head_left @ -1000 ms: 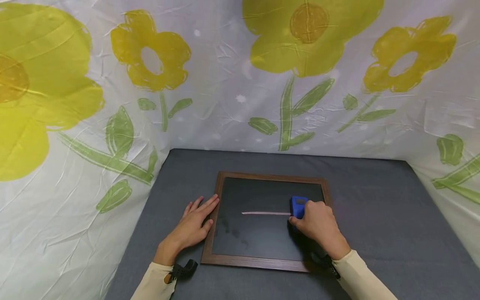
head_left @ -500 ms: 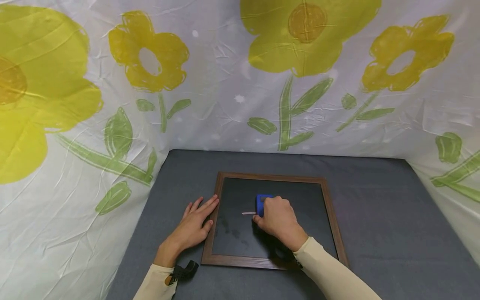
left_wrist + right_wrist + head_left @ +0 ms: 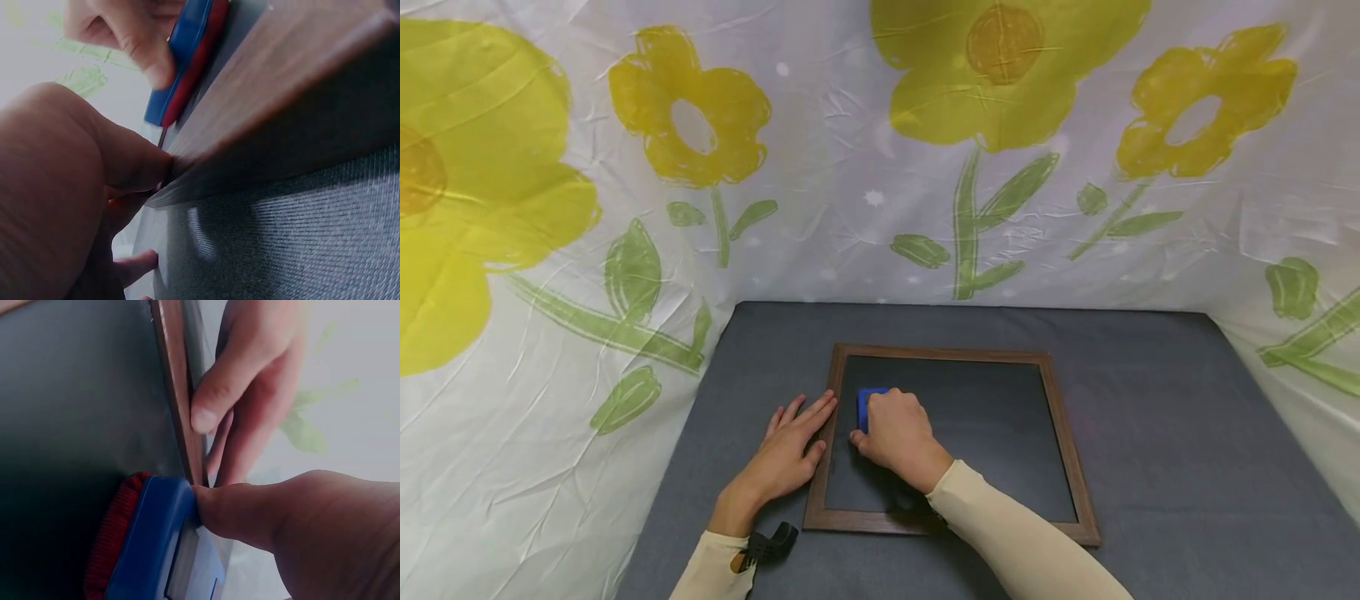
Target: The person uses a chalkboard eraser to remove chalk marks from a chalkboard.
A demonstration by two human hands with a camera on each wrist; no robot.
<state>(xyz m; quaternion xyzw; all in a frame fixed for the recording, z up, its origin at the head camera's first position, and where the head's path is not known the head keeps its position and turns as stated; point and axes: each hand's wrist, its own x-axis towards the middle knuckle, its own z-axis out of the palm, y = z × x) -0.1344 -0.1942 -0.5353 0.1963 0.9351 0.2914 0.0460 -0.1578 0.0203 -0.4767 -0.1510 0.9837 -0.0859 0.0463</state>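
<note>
A small blackboard [image 3: 992, 442] with a brown wooden frame [image 3: 943, 353] lies on the grey cloth. My right hand [image 3: 898, 433] grips a blue board eraser [image 3: 862, 410] near the board's left side. In the right wrist view the eraser [image 3: 147, 540] shows red felt below its blue body, facing the dark surface, with the thumb against one end. My left hand [image 3: 778, 458] rests at the frame's left edge, fingers extended and fingertips touching the wood. The left wrist view shows its thumb side against the frame [image 3: 269, 81].
Grey cloth [image 3: 1150, 433] covers the table around the board. White fabric [image 3: 835, 233] printed with yellow flowers hangs behind and at both sides. A black strap piece [image 3: 772, 543] sticks out from the left wrist.
My right hand has swept the eraser leftward across the blackboard. The pale pink line it passed along is no longer visible. My left hand has stayed at the frame.
</note>
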